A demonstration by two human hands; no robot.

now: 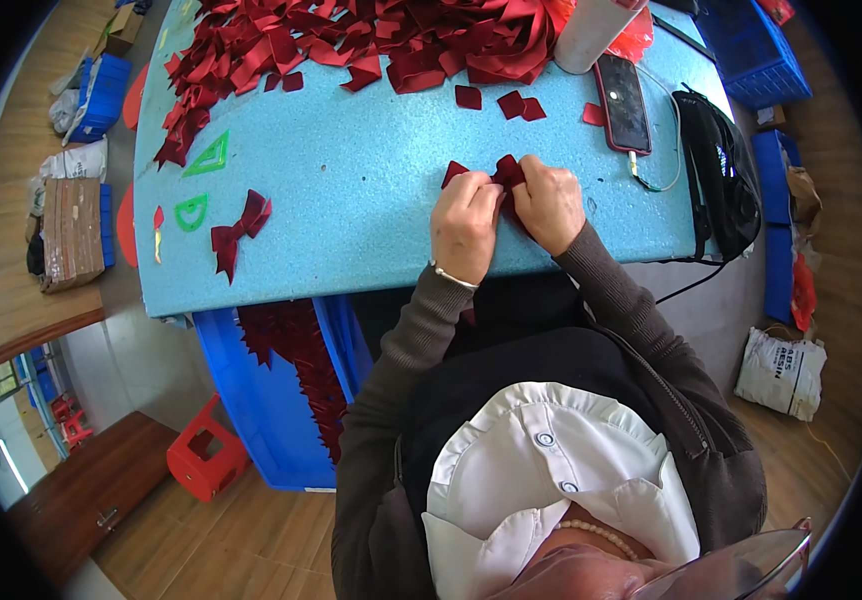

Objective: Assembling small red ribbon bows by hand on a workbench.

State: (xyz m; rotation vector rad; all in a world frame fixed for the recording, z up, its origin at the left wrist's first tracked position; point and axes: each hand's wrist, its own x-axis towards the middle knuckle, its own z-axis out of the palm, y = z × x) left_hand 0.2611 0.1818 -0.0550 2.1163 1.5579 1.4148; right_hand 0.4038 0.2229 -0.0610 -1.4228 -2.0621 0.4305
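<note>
Close together over the near part of the blue table (351, 200), my left hand (465, 226) and my right hand (550, 206) both pinch a dark red ribbon bow (507, 172). Its loops stick out past my fingers, while its middle is mostly covered by them. Another red ribbon bow (241, 234) lies by itself on the left of the table. Beyond my hands, several small red ribbon pieces (468, 97) lie scattered in front of a large heap of red ribbon pieces (391, 40) along the far side.
Green set square (209, 156) and green protractor (191, 212) lie at left. On the right are a charging phone (623, 104), a white cylinder (591, 38) and a black bag (721, 170). A blue crate (251, 400) with red bows stands below the near edge, beside a red stool (207, 450).
</note>
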